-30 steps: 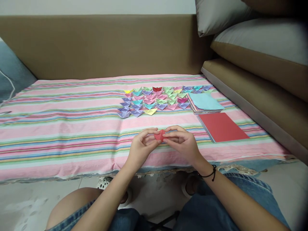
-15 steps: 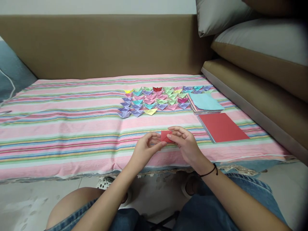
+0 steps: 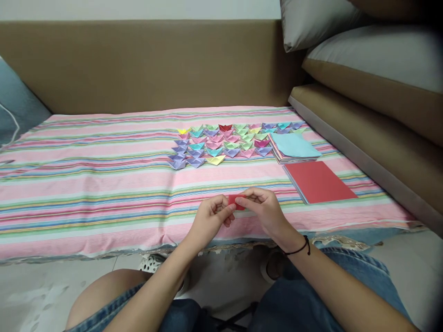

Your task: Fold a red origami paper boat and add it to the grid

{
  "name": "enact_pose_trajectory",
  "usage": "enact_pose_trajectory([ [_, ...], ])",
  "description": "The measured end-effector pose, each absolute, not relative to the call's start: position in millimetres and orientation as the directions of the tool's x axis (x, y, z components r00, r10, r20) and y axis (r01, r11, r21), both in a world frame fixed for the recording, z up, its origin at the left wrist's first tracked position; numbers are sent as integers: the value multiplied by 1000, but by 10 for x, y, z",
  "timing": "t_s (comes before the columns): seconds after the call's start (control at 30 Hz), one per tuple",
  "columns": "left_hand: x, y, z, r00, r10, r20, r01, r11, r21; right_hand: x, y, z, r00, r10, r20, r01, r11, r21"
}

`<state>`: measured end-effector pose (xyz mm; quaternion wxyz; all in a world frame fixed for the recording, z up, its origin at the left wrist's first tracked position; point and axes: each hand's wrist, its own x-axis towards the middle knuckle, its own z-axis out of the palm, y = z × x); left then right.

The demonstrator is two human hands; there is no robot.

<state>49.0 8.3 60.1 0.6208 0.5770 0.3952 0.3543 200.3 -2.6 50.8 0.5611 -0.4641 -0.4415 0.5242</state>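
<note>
A small folded piece of red paper [image 3: 232,200] is held above the near part of the striped cloth. My left hand [image 3: 211,216] pinches its left side between thumb and fingers. On the right side, my right hand [image 3: 265,207] grips the same paper, its thumb lying across the front. Fingers cover much of the paper, so its exact folded shape is partly hidden. Beyond my hands, several folded paper boats [image 3: 214,151] in many colours stand in rows.
To the right lie a stack of red-topped paper sheets [image 3: 321,182] and a stack topped with light blue paper [image 3: 296,145]. The striped cloth [image 3: 86,193] covers the surface. Cushions [image 3: 374,60] are piled at the right, and a brown backboard [image 3: 145,67] runs behind.
Both hands have moved slightly down and closer together with the red paper. Less of the paper shows between my fingers now. The boats and stacks stay where they were.
</note>
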Motion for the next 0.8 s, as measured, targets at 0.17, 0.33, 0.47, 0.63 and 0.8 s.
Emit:
enact_pose_trajectory([
  [0.17,479,106,566,485,870,-90,100,47,994,2033,-19,482,18,997,81,-91,82,-992],
  [0.33,459,148,520,380,924,-50,133,-1,991,2025,1,434,-50,993,106,-28,104,-994],
  [0.47,435,148,522,400,912,-91,108,52,993,2032,-1,480,-138,979,151,14,154,-988],
  [0.63,419,134,581,469,877,-103,226,-6,974,2083,-8,532,-153,951,269,161,293,-943],
  [0.8,407,128,612,453,891,-11,412,-198,890,2074,10,464,-162,970,182,126,203,-971],
])
